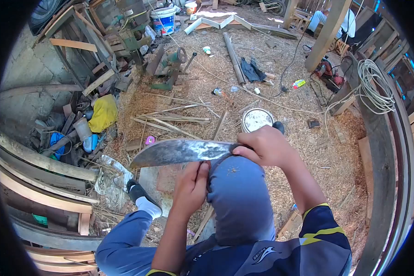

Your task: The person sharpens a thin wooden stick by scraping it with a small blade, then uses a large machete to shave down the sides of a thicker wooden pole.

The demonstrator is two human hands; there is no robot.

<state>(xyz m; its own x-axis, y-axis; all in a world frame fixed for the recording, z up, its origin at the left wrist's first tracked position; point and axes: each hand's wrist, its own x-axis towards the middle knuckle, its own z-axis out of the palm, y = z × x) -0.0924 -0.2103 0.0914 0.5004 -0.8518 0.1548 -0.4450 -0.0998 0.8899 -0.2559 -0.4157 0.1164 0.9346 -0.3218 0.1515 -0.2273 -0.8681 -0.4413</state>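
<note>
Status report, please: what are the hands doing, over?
Right hand shut on knife handle. Left hand touching its lower edge, above raised knee. Nothing in the way.

Open workshop, straw-coloured sawdust and shavings all over the floor [280, 156]. Rough grey concrete wall [23, 78] on the left, curved pale timber planks [41, 184] stacked below it. Slanted bare wooden post [326, 32] top right, coil of white cable [375, 85] hung beside it. White-and-blue plastic bucket [163, 19] at the back. Hard daylight, sun patch [216, 14] at the far end.

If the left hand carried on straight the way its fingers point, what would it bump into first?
The knife: the left hand points up at the blade's lower edge and seems to be touching it, though depth is hard to judge.
</note>
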